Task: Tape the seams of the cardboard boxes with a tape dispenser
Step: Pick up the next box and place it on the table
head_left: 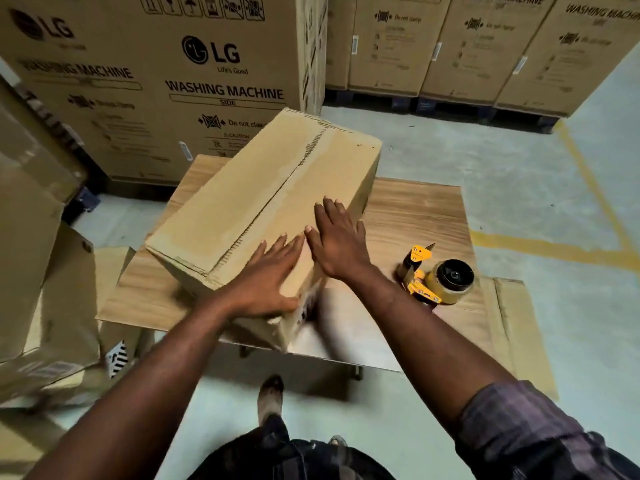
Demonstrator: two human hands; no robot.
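A long brown cardboard box lies slanted on a low wood-grain table. A strip of clear tape runs along its top centre seam. My left hand lies flat with straight fingers on the box's near top corner, thumb over the edge. Beside it, my right hand presses flat on the top near the right edge. A yellow tape dispenser with a roll of tape rests on the table to the right of the box, apart from both hands.
Tall washing machine cartons stand behind the table, with more on pallets at the back right. Loose cardboard is stacked at left and a flattened piece lies under the table's right side. Yellow floor lines run at right.
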